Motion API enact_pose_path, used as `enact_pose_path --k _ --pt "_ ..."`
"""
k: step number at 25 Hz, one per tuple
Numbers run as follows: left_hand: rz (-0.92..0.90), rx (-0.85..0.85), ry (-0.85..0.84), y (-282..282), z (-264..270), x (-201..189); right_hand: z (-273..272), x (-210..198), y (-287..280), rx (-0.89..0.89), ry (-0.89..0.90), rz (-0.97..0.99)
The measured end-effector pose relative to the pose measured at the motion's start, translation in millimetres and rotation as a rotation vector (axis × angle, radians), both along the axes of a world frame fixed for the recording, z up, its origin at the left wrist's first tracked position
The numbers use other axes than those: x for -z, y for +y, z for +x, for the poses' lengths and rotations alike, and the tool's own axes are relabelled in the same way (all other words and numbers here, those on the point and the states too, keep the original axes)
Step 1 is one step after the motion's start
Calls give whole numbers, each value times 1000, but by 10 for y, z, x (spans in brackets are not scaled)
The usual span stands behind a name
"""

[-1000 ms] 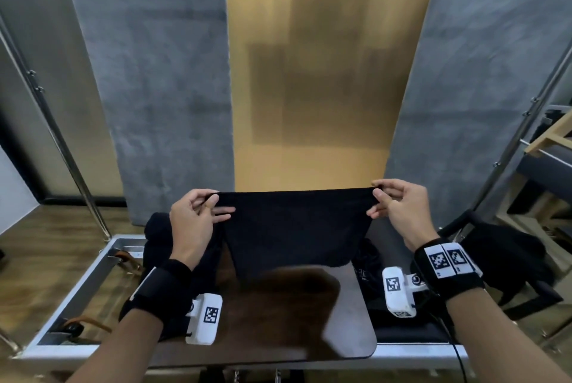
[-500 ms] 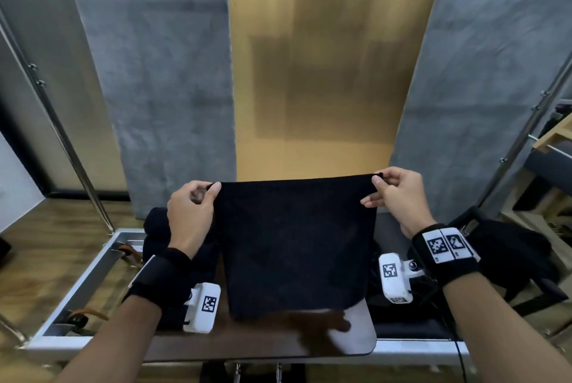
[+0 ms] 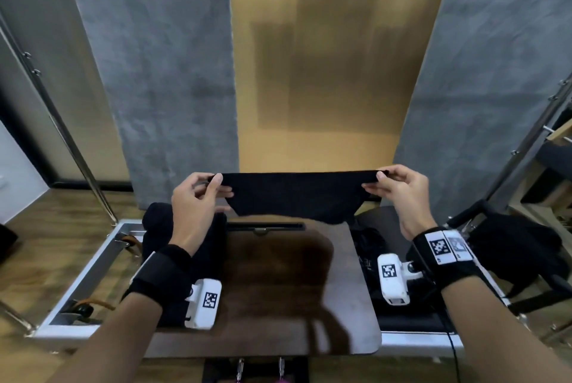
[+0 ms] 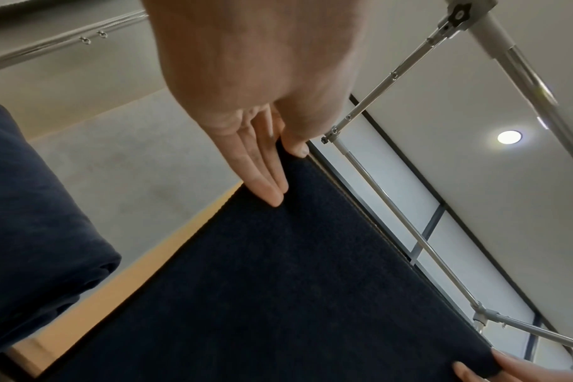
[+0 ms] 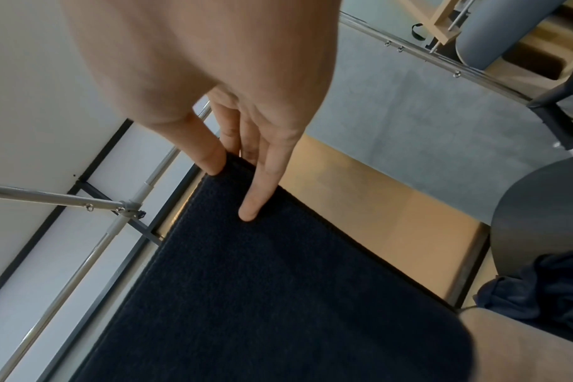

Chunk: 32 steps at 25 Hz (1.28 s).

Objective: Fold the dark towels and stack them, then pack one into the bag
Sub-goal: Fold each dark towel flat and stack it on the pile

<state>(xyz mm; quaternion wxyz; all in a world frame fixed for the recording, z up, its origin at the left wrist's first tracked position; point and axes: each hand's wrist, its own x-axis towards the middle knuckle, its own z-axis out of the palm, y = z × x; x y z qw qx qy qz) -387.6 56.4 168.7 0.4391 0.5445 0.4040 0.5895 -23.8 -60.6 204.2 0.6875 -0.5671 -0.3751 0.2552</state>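
Between both hands, left hand (image 3: 194,206) and right hand (image 3: 402,193) pinch the taut towel (image 3: 297,193).

This looks like a studio or recording room, not a home. Behind the dark brown worktop (image 3: 278,289) stand grey fabric panels (image 3: 161,73) and a gold panel (image 3: 334,57). Metal poles (image 3: 74,147) rise beside the worktop, over a wooden floor (image 3: 46,243), under a recessed ceiling lamp (image 4: 508,137).

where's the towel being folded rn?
In the head view the dark towel hangs mid-air above the far edge of the brown table, stretched between the left hand and right hand, which pinch its top corners.
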Motion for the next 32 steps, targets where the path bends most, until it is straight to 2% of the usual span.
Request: enact_pose_path --k 2,5,7,9,11,13,14,15,16,18,22,24,26,28,30,32 --pt "-64 -15 15 -189 -75 322 -68 338 -189 -10 51 -42" --pt "-256 -19 46 -540 -189 923 -214 1039 -504 -33 68 -198" --pt "-356 -27 177 -754 -253 1297 -343 1520 -705 -27 31 -362" --pt "-410 -40 394 -904 -291 1621 -447 1927 -881 -12 0 -538" --pt "-482 -27 737 -977 -318 1805 -489 2183 -1023 -55 -19 -725" --pt "-561 50 1157 -972 -286 1841 -460 2250 -1076 -156 -63 -861" --pt "-550 62 1302 -951 -255 1818 -419 2227 -1049 -184 -106 -882" --pt "-507 61 1372 -891 -188 1792 -355 2194 -976 -181 -152 -876" --pt "-448 58 1378 -810 -102 1772 -286 2156 -867 -152 -189 -852" --pt "-328 79 1284 -615 114 1727 -147 2072 -581 -90 -220 -800" --pt "-167 236 1073 -150 545 1745 82 1961 132 -8 -189 -738" --pt "-130 314 1041 88 701 1817 149 1949 481 16 -198 -743" --pt "-119 355 1094 340 853 1885 211 1988 820 13 -257 -755" --pt "-152 403 1233 556 963 1931 245 2053 1099 -18 -289 -784" --pt "-260 500 1391 692 1020 1976 250 2138 1298 -79 -306 -809" --pt "-360 602 1469 725 1026 2037 251 2233 1416 -149 -348 -825"
